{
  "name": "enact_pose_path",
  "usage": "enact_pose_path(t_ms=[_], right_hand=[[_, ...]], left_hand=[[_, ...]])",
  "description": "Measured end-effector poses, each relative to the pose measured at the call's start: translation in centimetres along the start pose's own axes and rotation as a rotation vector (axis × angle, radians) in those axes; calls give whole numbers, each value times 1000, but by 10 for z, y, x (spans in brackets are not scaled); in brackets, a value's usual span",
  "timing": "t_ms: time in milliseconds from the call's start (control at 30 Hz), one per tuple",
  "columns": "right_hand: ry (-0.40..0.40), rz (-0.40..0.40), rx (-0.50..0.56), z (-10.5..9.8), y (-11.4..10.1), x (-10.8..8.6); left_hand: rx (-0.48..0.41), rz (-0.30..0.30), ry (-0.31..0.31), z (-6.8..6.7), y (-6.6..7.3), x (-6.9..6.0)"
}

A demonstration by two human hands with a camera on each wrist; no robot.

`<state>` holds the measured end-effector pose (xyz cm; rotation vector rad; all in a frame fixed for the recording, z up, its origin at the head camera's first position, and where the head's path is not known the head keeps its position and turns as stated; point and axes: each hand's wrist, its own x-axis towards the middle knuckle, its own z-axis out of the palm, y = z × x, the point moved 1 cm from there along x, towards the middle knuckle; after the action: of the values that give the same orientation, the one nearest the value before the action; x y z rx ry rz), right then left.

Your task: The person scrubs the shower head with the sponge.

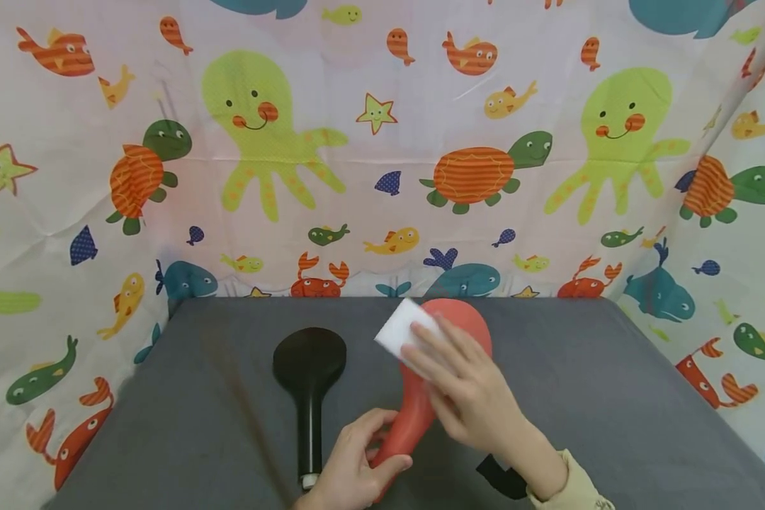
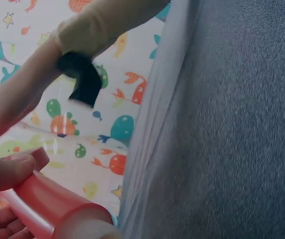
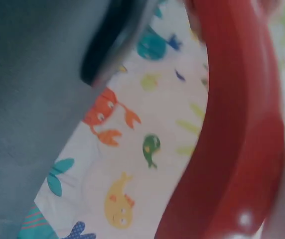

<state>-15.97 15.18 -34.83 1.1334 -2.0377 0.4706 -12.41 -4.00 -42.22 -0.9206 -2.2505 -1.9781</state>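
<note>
Work, judged from the hands, stands mid-step: red shower head (image 1: 414, 411) engaged, rubbing apparently under way, completion not verifiable. Position of the red shower head: raised over the grey table (image 1: 580, 382), right of centre, broad head directed to the far side, handle to the near side. Left hand (image 1: 360, 457): curled round the handle, thumb on the near face, fingers on the opposite side. The left wrist view shows a pale end fitting (image 2: 88, 230) at the handle's near end. Right hand (image 1: 468, 386): slightly blurred, fingers gripping a white sponge (image 1: 403, 329) at the left edge of the broad head; exact thumb contact cannot be told. The sponge overlaps the head and projects past it to the left. Completed portion: both parts are in hand and brought together; no marks or residue are discernible, so the treated area cannot be established. Remaining portion: probably the rest of the red surface. Black shower head (image 1: 310, 368) lies on the table to the left, touched by neither hand; whether it is already treated cannot be determined.
</note>
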Motion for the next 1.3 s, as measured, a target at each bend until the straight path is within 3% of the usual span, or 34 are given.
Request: enact_pose_path(t_ms=[167,267,367,467,567,633,700,767,933,1033,1133,1300], right_hand=[[85,314,41,-16,29,3],[84,385,51,-17,33,-1],[80,294,38,-10,21,-7],[46,76,13,3,-1,-11],[-51,-153,-18,12,-16,-12],[-100,-225,-23,14,-18,-11],[-95,-228,-39,12,-13,-8],[-29,-138,-35,7,-2,-5],[100,215,11,-9,28,-3],[111,301,28,-11,30,-7],[124,211,29,-4,18,-13],[101,-131,21,11,-9,-21]], left_hand=[[-32,-50,-17,1,0,-1],[-14,-41,12,0,0,-1],[2,-19,41,-1,-1,0],[4,5,61,-1,-1,0],[2,54,70,-2,-3,0],[25,89,67,-2,-5,0],[47,122,64,-1,-5,0],[68,132,63,-1,-5,0],[8,37,36,-3,-4,1],[-44,-18,25,-5,-3,1],[-109,-25,26,-6,-3,1],[-233,-26,23,-9,-2,3]])
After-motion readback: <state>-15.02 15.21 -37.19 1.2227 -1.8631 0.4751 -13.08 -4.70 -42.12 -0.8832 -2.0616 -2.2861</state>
